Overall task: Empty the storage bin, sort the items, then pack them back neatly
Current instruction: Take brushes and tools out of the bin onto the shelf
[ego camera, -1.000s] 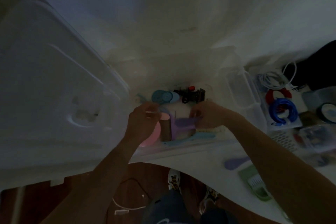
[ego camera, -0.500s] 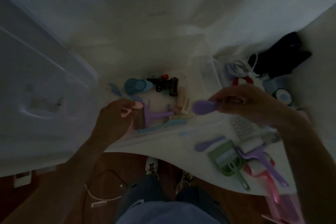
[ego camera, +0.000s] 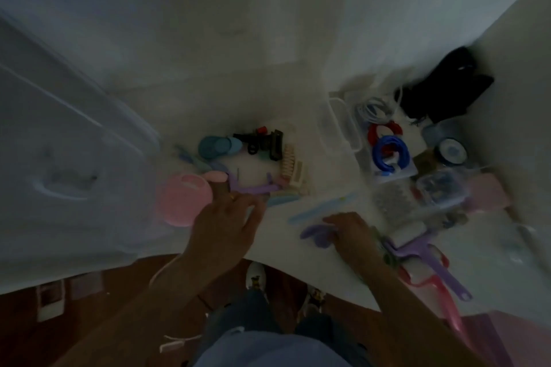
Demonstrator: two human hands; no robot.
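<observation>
Your left hand point(ego camera: 226, 217) reached into the clear storage bin point(ego camera: 301, 116), fingers curled on a purple scraper point(ego camera: 253, 188) lying at its 12 o'clock. Your right hand point(ego camera: 350, 232) rested on the purple spoons point(ego camera: 316, 234) at its 9 o'clock on the table; whether it pinched them was lost in dim blur.
</observation>
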